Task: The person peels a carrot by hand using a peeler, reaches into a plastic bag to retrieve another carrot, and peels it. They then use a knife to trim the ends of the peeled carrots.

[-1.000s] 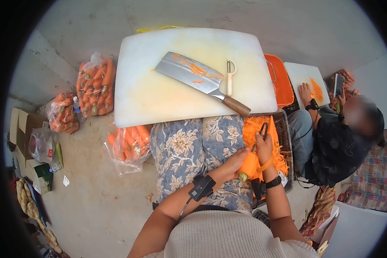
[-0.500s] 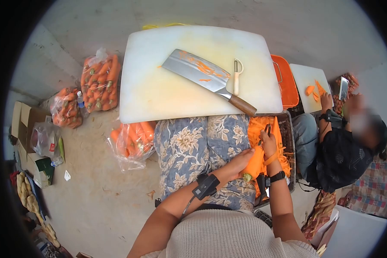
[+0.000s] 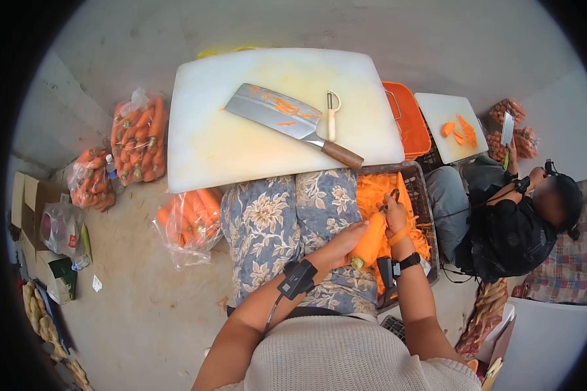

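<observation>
My left hand [image 3: 347, 242] is closed around a thick, peeled-looking carrot [image 3: 370, 241], its green stem end toward me. My right hand [image 3: 396, 218] grips a dark-handled peeler [image 3: 394, 195] at the carrot's far end; its blade is mostly hidden by my fingers. Under both hands, orange carrot peelings [image 3: 419, 241] fill a dark crate [image 3: 430, 195] beside my right leg. On the white cutting board [image 3: 209, 150] ahead lie a cleaver [image 3: 277, 112] with orange shreds on its blade and a pale-handled peeler [image 3: 332, 117].
Bagged carrots stand at the left, in a tall bag [image 3: 138, 140], a smaller bag [image 3: 90, 179] and an open bag [image 3: 189, 221]. An orange bin [image 3: 407, 124] sits right of my board. A co-worker [image 3: 515, 225] holds a cleaver [image 3: 507, 128] by a second board [image 3: 443, 107].
The view has shifted, so most things sit farther left. My hands keep hold of the carrot and peeler. The co-worker's hand has left their board, and their head has turned.
</observation>
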A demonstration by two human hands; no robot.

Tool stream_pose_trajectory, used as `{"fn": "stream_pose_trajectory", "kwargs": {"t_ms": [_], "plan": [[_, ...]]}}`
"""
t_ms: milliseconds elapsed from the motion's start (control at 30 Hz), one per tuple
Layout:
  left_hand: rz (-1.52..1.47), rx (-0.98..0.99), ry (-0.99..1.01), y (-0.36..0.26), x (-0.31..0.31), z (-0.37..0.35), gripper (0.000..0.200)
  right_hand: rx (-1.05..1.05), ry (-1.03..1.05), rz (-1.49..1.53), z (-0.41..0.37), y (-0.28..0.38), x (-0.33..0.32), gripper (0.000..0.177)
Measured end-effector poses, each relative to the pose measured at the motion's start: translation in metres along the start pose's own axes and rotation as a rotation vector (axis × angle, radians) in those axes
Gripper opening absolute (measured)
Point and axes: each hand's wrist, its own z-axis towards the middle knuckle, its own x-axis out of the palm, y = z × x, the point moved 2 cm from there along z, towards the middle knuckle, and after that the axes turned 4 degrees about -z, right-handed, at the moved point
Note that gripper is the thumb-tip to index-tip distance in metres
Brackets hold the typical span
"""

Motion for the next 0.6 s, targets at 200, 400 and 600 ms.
{"fn": "stream_pose_trajectory", "kwargs": {"t_ms": [200, 400, 600], "plan": [[-0.019, 0.004, 0.086, 0.004, -0.007, -0.001, 0.038, -0.028, -0.176, 0.019, -0.019, 0.026, -0.004, 0.026], [-0.100, 0.033, 0.102, 0.009, -0.012, 0.006, 0.040, -0.198, -0.277, -0.004, -0.043, 0.030, -0.032, 0.032], [-0.142, 0.113, 0.048, 0.011, -0.002, 0.004, 0.042, -0.461, -0.031, -0.048, -0.140, 0.040, 0.012, 0.033]]}}
